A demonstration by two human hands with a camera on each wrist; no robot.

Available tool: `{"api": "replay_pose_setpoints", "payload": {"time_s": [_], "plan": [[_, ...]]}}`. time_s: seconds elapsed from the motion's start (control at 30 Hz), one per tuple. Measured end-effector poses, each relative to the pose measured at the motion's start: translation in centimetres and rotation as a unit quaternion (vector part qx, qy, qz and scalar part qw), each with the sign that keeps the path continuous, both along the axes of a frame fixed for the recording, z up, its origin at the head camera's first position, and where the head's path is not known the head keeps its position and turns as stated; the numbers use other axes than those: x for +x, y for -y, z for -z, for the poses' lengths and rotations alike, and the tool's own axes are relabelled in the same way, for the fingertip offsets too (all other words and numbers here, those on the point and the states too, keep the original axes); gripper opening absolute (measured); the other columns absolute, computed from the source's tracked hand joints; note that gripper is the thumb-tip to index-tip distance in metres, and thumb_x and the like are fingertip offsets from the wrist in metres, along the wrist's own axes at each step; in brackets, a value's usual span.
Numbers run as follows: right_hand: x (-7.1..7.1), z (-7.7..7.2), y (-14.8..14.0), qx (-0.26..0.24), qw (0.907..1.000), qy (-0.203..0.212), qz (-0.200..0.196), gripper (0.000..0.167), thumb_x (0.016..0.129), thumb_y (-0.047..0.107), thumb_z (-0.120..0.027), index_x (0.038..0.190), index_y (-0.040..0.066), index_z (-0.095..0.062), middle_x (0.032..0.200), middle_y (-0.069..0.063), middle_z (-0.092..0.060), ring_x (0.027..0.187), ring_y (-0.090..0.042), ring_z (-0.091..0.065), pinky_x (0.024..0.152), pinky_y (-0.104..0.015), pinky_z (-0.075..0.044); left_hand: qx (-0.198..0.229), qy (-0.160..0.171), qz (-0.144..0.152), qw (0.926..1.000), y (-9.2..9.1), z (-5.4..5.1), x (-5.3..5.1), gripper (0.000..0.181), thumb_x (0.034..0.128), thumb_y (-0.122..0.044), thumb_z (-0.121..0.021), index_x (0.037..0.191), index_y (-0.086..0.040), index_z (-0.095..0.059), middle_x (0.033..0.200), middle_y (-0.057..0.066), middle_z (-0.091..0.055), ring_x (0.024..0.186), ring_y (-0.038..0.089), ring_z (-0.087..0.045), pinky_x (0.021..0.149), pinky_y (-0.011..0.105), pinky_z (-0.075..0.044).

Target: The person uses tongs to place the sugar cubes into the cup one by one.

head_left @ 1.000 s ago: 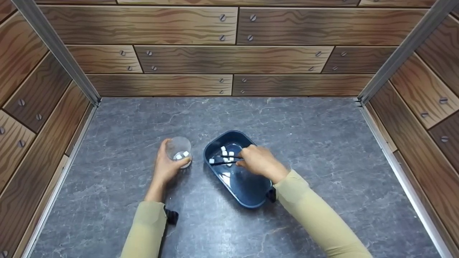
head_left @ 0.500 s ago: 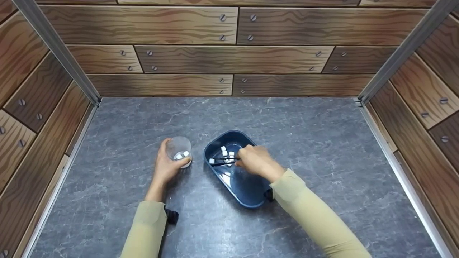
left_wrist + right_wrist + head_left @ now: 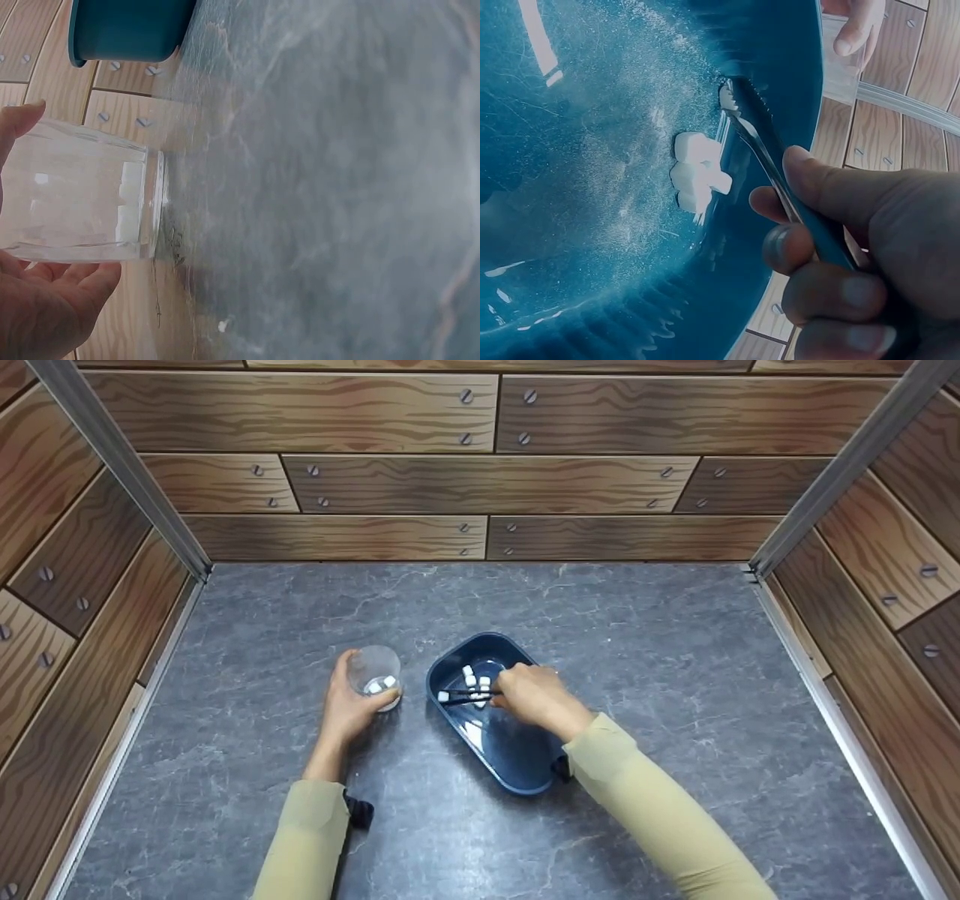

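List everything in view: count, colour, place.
Tub: one, blue, centre
Cup: one, clear, left of the tub
Cubes in cup: at least two, white, bottom
Cubes in tub: at least five, white, far end
Tongs: one, black, in tub
Tabletop: one, grey, underneath
Walls: three, brown, back and sides
Posts: two, grey, far corners
Sleeves: two, khaki, near edge
Wrist devices: two, black, by sleeves
Left hand: one, bare, gripping the cup
Right hand: one, bare, holding tongs

At lower right, the right hand point(image 3: 892, 214) grips dark tongs point(image 3: 766, 139), their toothed tips at a white cube point(image 3: 727, 98) inside the blue tray point(image 3: 592, 176). Mid-frame, more white cubes point(image 3: 694, 176) cluster; upper right, the left hand point(image 3: 863, 28) meets a clear cup point(image 3: 840, 71).
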State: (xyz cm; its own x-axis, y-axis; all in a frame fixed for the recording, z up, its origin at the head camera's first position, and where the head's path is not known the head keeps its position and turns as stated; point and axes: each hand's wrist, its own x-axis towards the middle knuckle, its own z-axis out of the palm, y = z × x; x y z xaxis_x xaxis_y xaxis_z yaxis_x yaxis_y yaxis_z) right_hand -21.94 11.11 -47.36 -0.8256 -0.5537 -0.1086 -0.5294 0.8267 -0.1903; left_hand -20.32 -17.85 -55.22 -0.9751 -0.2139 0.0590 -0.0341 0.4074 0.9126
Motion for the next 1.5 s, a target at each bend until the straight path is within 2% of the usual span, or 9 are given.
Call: {"api": "replay_pose_setpoints", "payload": {"time_s": [0.27,0.6,0.93,1.2,1.5], "plan": [[0.12,-0.04,0.08,0.007,1.0000,-0.002,0.004,0.017,0.090,0.023,-0.071,0.077,0.013,-0.073,0.068,-0.006,-0.063,0.063,-0.026,-0.061,0.053,-0.049,-0.049,-0.005,-0.004,0.005,1.0000,-0.03,0.07,-0.08,0.094,0.0671,-0.020,-0.089,0.143,-0.003,-0.036,0.142,0.025,-0.042,0.128,0.039,-0.043,0.106,0.049,-0.035],[0.28,0.00,0.09,0.001,0.9999,-0.013,0.002,0.018,0.089,0.021,-0.072,0.074,0.012,-0.072,0.067,-0.006,-0.063,0.062,-0.027,-0.060,0.053,-0.049,-0.049,-0.005,-0.012,-0.001,0.9999,-0.11,0.06,-0.03,0.094,0.0655,-0.019,-0.089,0.142,-0.002,-0.037,0.142,0.026,-0.043,0.129,0.038,-0.042,0.107,0.048,-0.034],[0.36,0.01,0.16,0.004,0.9998,-0.017,0.010,0.020,0.089,0.022,-0.073,0.071,0.014,-0.070,0.067,-0.006,-0.063,0.064,-0.028,-0.062,0.053,-0.048,-0.050,-0.011,-0.006,-0.002,0.9999,-0.08,-0.01,0.00,0.095,0.0654,-0.022,-0.090,0.143,-0.004,-0.037,0.142,0.026,-0.043,0.129,0.039,-0.043,0.107,0.049,-0.034],[0.49,-0.06,0.19,0.007,0.9999,-0.004,0.011,0.017,0.091,0.023,-0.071,0.076,0.015,-0.074,0.067,-0.004,-0.063,0.063,-0.026,-0.061,0.052,-0.047,-0.050,-0.007,0.004,0.001,1.0000,-0.12,-0.09,0.03,0.096,0.0674,-0.022,-0.089,0.145,-0.005,-0.035,0.144,0.026,-0.040,0.131,0.040,-0.040,0.107,0.051,-0.033],[0.43,-0.12,0.16,0.007,0.9999,-0.001,0.013,0.018,0.091,0.025,-0.071,0.075,0.015,-0.073,0.064,-0.002,-0.060,0.060,-0.024,-0.058,0.052,-0.045,-0.048,-0.003,0.006,-0.002,1.0000,-0.09,-0.17,0.04,0.096,0.0670,-0.020,-0.089,0.145,-0.005,-0.035,0.145,0.026,-0.039,0.131,0.040,-0.040,0.108,0.050,-0.033]]}}
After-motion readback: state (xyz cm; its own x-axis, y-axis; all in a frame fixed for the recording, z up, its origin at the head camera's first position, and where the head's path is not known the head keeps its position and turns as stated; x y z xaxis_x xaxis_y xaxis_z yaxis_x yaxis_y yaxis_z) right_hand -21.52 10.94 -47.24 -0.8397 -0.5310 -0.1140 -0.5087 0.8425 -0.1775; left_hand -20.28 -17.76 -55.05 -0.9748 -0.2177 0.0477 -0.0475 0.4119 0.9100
